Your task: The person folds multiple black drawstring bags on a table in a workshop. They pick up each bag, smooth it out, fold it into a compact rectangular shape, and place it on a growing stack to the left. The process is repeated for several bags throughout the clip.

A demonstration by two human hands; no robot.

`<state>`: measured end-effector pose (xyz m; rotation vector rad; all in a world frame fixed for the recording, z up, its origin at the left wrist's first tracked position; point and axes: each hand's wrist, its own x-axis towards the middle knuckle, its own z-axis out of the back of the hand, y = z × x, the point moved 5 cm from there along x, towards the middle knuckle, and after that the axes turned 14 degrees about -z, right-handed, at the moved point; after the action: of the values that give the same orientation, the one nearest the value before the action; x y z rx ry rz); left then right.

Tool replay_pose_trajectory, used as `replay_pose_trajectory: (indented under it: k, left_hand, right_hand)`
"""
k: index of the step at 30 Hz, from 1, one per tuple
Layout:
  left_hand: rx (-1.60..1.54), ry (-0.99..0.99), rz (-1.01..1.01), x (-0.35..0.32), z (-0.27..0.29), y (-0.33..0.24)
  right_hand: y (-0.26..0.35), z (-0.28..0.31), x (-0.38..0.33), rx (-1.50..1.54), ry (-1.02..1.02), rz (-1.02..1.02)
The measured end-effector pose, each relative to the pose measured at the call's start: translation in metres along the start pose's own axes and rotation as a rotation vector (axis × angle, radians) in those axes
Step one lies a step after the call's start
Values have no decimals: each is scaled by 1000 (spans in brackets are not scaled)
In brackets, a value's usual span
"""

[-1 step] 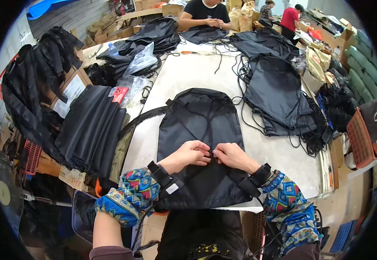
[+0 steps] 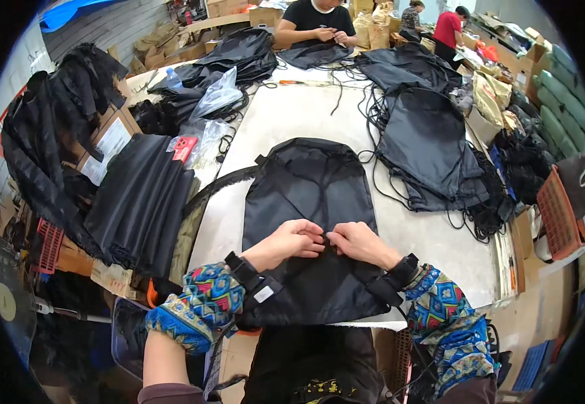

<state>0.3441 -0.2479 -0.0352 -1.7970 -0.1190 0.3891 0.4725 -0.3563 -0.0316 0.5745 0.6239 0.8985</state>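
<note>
A black drawstring bag (image 2: pixel 286 202) lies flat on the pale table in front of me. Thin black cord (image 2: pixel 324 192) runs down over its middle to my fingertips. My left hand (image 2: pixel 294 240) is closed at the bag's centre, fingers curled, pinching the cord. Facing it, almost touching, my right hand (image 2: pixel 358 242) pinches the same cord between thumb and forefinger. Just what sits between the fingertips is small and dark against the bag. Both wrists wear black straps over patterned sleeves.
Finished-looking black bags (image 2: pixel 424 138) with loose cords pile at the right. Folded black fabric (image 2: pixel 138 195) stands at the left, near a clear plastic bag (image 2: pixel 218 94). An orange-handled tool (image 2: pixel 292 82) lies at the far side, where a co-worker's hands (image 2: pixel 331 35) handle black cloth.
</note>
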Motion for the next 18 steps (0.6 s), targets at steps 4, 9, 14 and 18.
replay_pose_trajectory:
  k: [4, 9, 14, 18]
  left_hand:
    - [184, 67, -37, -14, 16, -15]
    - [374, -129, -103, -25, 47, -45]
    - [1088, -612, -422, -13, 147, -17]
    - [783, -692, -189, -1, 144, -21]
  right_hand:
    - [10, -9, 2, -179, -82, -5]
    - [12, -11, 4, -227, -196, -56]
    - [16, -7, 3, -166, -163, -65]
    - [34, -1, 2, -257, -238, -39]
